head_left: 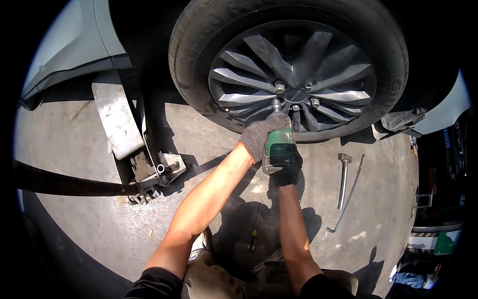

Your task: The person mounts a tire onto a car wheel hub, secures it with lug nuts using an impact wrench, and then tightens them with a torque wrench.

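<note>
Green impact wrench (pixel 279 149) held at centre of view, socket (pixel 275 105) pointed up and seated on a lug nut at roughly 7 o'clock of the wheel hub (pixel 295 95). Left hand (pixel 261 134), in a grey work glove, wrapped over the front and upper body of the wrench, fingers curled tight around the housing. Right hand (pixel 288 172), in a dark glove, clamped around the rear grip directly below, at 6 o'clock of the tool. Both forearms bare, entering from the lower edge.

Alloy wheel (pixel 294 74) with grey spokes at 12 o'clock of the wrench, mounted in a black tyre (pixel 199 45); further lug nuts visible around the hub.

Floor jack (pixel 119 124) at 9 o'clock of the hands, well apart, its plate running under the car body (pixel 74 45), its long dark handle (pixel 64 184) extending toward the left edge.

Wheel brace (pixel 343 179) lying on the concrete floor (pixel 89 219) at 3 o'clock of the hands, a thin bent rod (pixel 348 197) just beside it.

Screwdriver (pixel 255 234) with yellow and black handle lying on the floor at 6 o'clock, between the two forearms, in shadow.

Knees of the person at the lower edge, in brownish trousers.
</note>
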Motion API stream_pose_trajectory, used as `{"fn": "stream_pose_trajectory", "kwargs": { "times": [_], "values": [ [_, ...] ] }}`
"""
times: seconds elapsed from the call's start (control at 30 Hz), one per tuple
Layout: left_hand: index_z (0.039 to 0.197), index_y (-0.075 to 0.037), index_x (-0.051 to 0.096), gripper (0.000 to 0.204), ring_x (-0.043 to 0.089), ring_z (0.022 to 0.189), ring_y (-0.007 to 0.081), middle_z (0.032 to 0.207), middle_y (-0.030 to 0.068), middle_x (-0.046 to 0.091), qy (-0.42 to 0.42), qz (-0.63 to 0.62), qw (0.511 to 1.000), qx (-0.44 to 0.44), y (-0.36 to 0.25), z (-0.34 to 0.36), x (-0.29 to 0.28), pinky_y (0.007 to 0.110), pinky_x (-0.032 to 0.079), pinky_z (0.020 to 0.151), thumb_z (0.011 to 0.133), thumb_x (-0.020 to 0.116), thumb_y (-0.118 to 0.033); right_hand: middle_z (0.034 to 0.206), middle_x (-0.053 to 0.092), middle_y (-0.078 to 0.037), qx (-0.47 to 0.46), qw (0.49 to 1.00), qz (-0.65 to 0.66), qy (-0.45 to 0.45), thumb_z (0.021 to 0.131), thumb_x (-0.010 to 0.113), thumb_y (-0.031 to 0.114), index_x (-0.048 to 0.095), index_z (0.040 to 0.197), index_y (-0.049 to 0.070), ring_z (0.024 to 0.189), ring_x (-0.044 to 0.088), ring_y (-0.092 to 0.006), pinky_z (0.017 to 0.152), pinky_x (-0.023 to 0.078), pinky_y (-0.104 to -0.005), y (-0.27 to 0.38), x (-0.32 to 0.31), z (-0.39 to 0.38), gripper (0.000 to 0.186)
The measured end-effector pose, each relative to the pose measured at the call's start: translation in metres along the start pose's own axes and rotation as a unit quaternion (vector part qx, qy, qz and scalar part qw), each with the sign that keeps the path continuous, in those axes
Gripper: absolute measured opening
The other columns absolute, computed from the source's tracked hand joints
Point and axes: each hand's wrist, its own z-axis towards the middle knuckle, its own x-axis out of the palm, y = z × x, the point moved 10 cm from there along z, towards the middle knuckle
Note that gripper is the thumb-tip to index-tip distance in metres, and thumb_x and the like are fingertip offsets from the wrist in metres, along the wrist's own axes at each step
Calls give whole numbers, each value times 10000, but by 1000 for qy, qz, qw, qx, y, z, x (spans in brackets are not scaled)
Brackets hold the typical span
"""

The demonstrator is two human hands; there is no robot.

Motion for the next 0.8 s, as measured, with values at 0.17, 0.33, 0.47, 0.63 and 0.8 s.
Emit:
{"fn": "stream_pose_trajectory", "kwargs": {
  "times": [0.17, 0.33, 0.47, 0.63, 0.8],
  "values": [
    [1231, 29, 580, 404, 667, 962, 222, 1076, 135, 666, 115, -106, 987, -42, 6, 2, -13, 367, 564, 849, 909, 633, -210, 1070, 663, -138, -121, 893, -414, -124, 914, 564, 348, 593, 1179, 61, 938, 657, -288, 802, 543, -410, 15, 7, -14, 392],
    [1206, 22, 596, 388, 680, 878, 217, 1028, 128, 680, 72, -57, 996, 4, 3, 12, -16, 342, 578, 761, 884, 665, -182, 1332, 551, -177, -132, 572, -804, -91, 987, 424, 301, 434, 1407, 48, 1182, 566, -317, 1044, 433, -451, 20, -26, -4, 491],
    [1078, -5, 633, 314, 668, 798, 187, 922, 97, 688, -98, 398, 895, 176, -43, 5, 3, 323, 555, 708, 839, 722, -189, 1405, 492, -172, -189, 466, -861, -69, 1000, 435, 262, 379, 1454, 61, 1257, 515, -309, 1096, 386, -424, -18, 4, -13, 500],
    [1009, -4, 625, 363, 669, 792, 177, 870, 99, 688, -159, 494, 836, 180, -61, 0, 14, 325, 541, 729, 787, 772, -252, 1415, 483, -167, -261, 483, -833, -65, 999, 444, 245, 393, 1447, 60, 1273, 496, -297, 1103, 374, -415, -45, 37, -13, 488],
    [950, -7, 640, 324, 676, 817, 216, 832, 134, 684, -91, 342, 913, 202, -59, -4, 0, 358, 520, 749, 750, 736, -243, 1426, 474, -161, -269, 523, -807, -59, 998, 454, 229, 406, 1440, 58, 1290, 477, -285, 1110, 361, -406, -50, 37, -6, 476]
  ]
}}
